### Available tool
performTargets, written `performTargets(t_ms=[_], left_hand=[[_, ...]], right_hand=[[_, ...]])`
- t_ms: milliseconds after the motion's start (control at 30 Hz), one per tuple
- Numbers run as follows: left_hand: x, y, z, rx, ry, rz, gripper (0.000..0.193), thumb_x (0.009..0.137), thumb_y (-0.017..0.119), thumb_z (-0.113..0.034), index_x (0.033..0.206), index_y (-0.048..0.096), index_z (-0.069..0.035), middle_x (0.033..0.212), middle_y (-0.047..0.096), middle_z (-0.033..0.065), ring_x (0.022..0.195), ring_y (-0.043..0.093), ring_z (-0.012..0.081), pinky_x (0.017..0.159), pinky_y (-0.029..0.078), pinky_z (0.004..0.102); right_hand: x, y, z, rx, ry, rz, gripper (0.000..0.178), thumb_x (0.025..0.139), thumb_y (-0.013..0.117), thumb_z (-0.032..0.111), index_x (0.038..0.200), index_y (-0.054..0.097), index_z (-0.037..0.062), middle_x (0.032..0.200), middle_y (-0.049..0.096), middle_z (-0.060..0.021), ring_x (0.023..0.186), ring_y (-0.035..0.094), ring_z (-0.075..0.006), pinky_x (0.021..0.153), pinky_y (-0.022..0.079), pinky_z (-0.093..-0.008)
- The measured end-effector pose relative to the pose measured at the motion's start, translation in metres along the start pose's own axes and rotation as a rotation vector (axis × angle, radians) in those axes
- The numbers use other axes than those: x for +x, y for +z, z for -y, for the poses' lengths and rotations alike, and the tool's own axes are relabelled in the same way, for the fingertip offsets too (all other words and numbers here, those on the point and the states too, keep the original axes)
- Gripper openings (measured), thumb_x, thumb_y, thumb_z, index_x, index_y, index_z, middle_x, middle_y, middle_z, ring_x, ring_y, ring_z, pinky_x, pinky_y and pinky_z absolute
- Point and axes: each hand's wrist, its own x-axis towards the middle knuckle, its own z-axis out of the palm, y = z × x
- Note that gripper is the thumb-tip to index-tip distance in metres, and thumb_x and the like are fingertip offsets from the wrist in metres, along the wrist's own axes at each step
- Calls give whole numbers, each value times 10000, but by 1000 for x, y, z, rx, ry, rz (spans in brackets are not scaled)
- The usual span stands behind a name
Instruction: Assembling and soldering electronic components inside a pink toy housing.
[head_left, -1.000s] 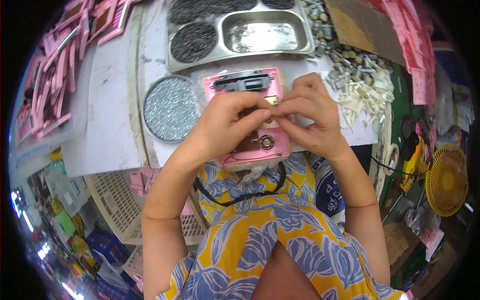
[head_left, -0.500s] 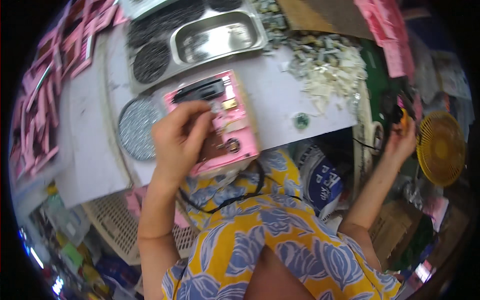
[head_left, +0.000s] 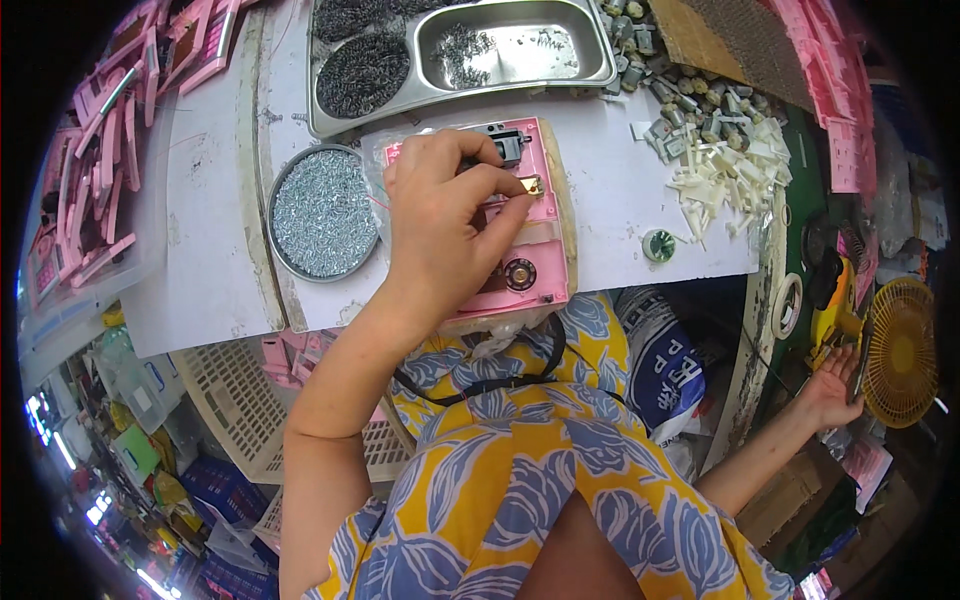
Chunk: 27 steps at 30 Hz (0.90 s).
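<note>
My left hand (head_left: 445, 215) is over an opened pink plastic housing (head_left: 558, 240), with thumb and fingers pinched together beside a small brass-coloured part (head_left: 534, 187). Whatever is in the pinch is hidden. Inside the housing I see a black plastic part (head_left: 508, 147) and a round black part with a metallic centre (head_left: 520, 274). The housing rests on a pale, padded-looking block. Out to the right, my right hand (head_left: 835, 388) is open, palm up and fingers apart, just below a yellow-and-black tool (head_left: 835, 310) whose kind I cannot make out.
A round dish of small silvery screws (head_left: 325, 212) stands left of the housing. Behind lies a metal compartment tray (head_left: 425, 85) with dark springs. Small motors (head_left: 690, 110) and white plastic pieces (head_left: 725, 175) are heaped right. Pink housings (head_left: 90, 180) pile up left; a yellow fan (head_left: 900, 350) stands right.
My left hand has shifted across the housing toward the brass-coloured part. My right hand has come away from the yellow-and-black tool and opened. The whole view has shifted too.
</note>
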Motion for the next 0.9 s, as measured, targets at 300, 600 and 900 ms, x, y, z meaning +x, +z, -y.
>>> performTargets(t_ms=[300, 600, 900], left_hand=[[-1, 9, 0, 66, 3, 5, 124, 697, 810, -145, 778, 719, -121, 1012, 594, 18, 989, 510, 263, 869, 330, 427], [-2, 11, 3, 112, 31, -4, 140, 695, 818, -144, 796, 724, -121, 992, 593, 21, 953, 513, 252, 841, 358, 401], [-2, 9, 2, 112, 22, 8, 136, 702, 818, -150, 803, 730, -126, 990, 594, 16, 960, 509, 250, 853, 351, 397]], right_hand=[[-135, 132, -105, -222, 151, 677, 305, 921, 706, 217, 1141, 586, 43, 927, 586, -69, 684, 520, -118, 554, 399, -239], [-183, 175, -150, -359, 212, 1058, 209, 895, 721, 108, 1035, 652, -31, 850, 608, -41, 725, 502, -81, 660, 386, -230], [-189, 176, -155, -318, 150, 1124, 194, 885, 718, 91, 1020, 647, -29, 804, 580, -39, 698, 468, -98, 643, 359, -250]])
